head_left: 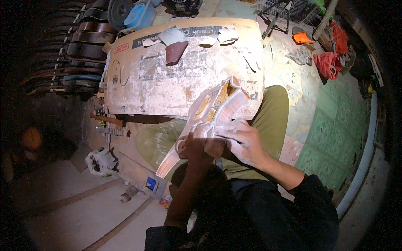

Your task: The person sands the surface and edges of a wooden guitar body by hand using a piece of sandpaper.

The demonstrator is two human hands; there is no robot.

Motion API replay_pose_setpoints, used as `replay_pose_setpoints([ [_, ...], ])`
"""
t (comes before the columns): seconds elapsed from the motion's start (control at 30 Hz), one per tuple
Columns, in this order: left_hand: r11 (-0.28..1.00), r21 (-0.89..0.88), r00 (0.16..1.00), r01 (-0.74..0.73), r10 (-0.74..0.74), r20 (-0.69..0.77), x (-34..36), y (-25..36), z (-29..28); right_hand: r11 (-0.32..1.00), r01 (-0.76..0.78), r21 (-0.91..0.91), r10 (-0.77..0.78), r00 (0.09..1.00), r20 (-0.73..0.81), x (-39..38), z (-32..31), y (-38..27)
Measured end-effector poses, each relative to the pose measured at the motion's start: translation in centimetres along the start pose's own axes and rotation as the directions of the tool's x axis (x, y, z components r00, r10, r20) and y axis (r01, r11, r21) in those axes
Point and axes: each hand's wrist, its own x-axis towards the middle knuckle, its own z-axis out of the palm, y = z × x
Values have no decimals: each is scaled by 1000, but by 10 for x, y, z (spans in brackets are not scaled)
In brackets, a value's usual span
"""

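A pale, dust-covered wooden piece (206,106) lies tilted over my lap, its long arm ending at the lower left. Cut-outs in its upper part show a yellowish inside. My left hand (200,144), partly in shadow, is closed around its middle. Against the right side of the piece, my right hand (245,141) presses with bent, dusty fingers drawn together. Whatever those fingertips may pinch is hidden. Beyond the hands, a brown sheet that looks like sandpaper (176,52) rests on a dusty cardboard sheet (125,94), among torn pale scraps (173,36).
Guitar-like bodies (86,51) are stacked at the far left. A blue plastic container (140,16) stands behind the cardboard. To the right are a black stand (278,21), an orange scoop-like object (302,37) and a red bag (327,65). A crumpled white bag (100,162) lies at left.
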Motion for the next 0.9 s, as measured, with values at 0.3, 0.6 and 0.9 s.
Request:
replay_pose_setpoints([
  [0.3, 897, 101, 835, 429, -437, 334, 14, 22, -19, 989, 96, 116, -91, 995, -47, -15, 7, 8],
  [0.6, 933, 357, 998, -55, 49, 25, 0, -6, 0, 993, 114, 25, -113, 993, -21, 0, 4, 18],
  [0.9, 968, 250, 996, -12, 34, -82, -1, -17, 6, 997, 63, -36, -59, 993, 99, 14, -6, 7],
])
